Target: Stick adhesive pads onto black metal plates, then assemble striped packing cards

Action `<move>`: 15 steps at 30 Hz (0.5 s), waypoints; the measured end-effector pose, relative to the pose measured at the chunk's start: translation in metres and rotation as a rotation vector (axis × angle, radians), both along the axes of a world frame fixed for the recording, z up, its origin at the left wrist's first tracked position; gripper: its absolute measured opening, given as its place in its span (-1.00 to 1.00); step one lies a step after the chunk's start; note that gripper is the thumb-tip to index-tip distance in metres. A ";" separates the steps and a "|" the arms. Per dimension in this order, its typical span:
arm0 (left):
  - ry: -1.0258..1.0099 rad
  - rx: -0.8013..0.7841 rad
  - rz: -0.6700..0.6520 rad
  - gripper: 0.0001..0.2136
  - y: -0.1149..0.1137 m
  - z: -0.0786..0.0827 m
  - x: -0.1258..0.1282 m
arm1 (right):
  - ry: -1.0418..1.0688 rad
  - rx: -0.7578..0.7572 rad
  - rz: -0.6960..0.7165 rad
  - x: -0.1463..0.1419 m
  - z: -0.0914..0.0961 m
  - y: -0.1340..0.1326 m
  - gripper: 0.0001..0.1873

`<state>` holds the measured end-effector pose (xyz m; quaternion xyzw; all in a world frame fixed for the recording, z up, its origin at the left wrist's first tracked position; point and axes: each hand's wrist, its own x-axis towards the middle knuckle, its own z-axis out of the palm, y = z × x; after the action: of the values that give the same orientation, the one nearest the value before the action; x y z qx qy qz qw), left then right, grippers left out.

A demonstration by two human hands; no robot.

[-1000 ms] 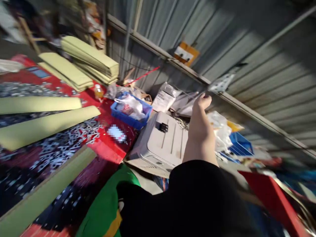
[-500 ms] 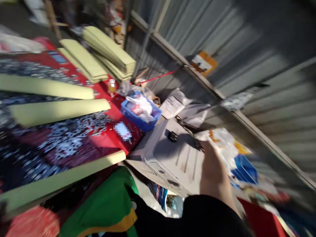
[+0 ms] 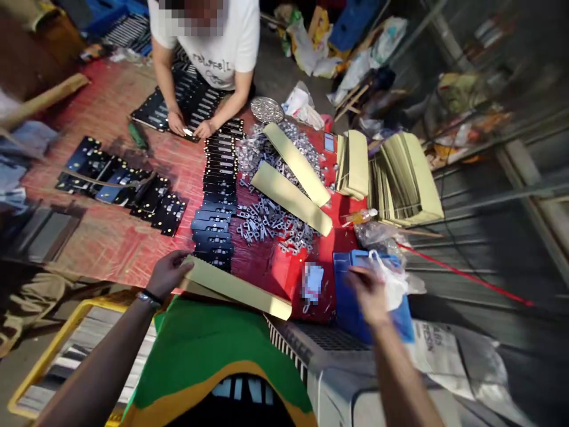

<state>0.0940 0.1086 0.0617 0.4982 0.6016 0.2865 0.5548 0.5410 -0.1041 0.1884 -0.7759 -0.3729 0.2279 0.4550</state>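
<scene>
My left hand [image 3: 171, 273] grips the left end of a folded pale-yellow card strip [image 3: 237, 289] along the table's near edge. Over the blue plastic basket [image 3: 400, 326] hangs my right hand [image 3: 368, 293], its fingers drawn toward each other but smeared by motion. Whether anything is between them I cannot tell. A white plastic bag [image 3: 391, 281] lies in the basket beside that hand. Beyond the strip, black slotted metal plates [image 3: 212, 228] overlap in a row. Two more yellow strips [image 3: 293, 198] rest on a heap of small metal parts [image 3: 262, 222].
Across the red table [image 3: 133, 255], a person in a white shirt [image 3: 213, 53] handles a small part. Stacked yellow card [image 3: 411, 178] stands at the right. A yellow crate [image 3: 75, 314] sits at lower left and a grey appliance [image 3: 338, 367] at lower right.
My view has swung left, bringing the co-worker and my left hand into sight. My right hand has left the top of the grey appliance and is over the blue basket.
</scene>
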 end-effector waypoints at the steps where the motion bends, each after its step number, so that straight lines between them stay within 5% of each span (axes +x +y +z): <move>1: 0.007 -0.002 0.010 -0.40 -0.008 -0.002 -0.005 | -0.006 -0.032 0.067 -0.022 -0.024 0.037 -0.57; 4: -0.004 -0.031 0.010 -0.45 -0.028 -0.009 -0.017 | 0.109 -0.093 0.511 -0.116 -0.087 0.130 -0.55; 6: -0.009 -0.029 0.023 -0.51 -0.040 -0.013 -0.022 | 0.169 -0.098 0.820 -0.184 -0.111 0.170 -0.59; 10: 0.090 0.019 0.055 -0.69 -0.068 -0.011 -0.025 | 0.261 -0.089 1.153 -0.273 -0.118 0.195 -0.58; 15: 0.219 -0.069 0.110 -0.71 -0.090 -0.005 -0.024 | 0.302 -0.295 1.323 -0.306 -0.121 0.207 -0.54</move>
<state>0.0695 0.0189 0.0570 0.4733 0.6946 0.2394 0.4860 0.2348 0.1032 0.0673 -0.3992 -0.6653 0.6110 0.1570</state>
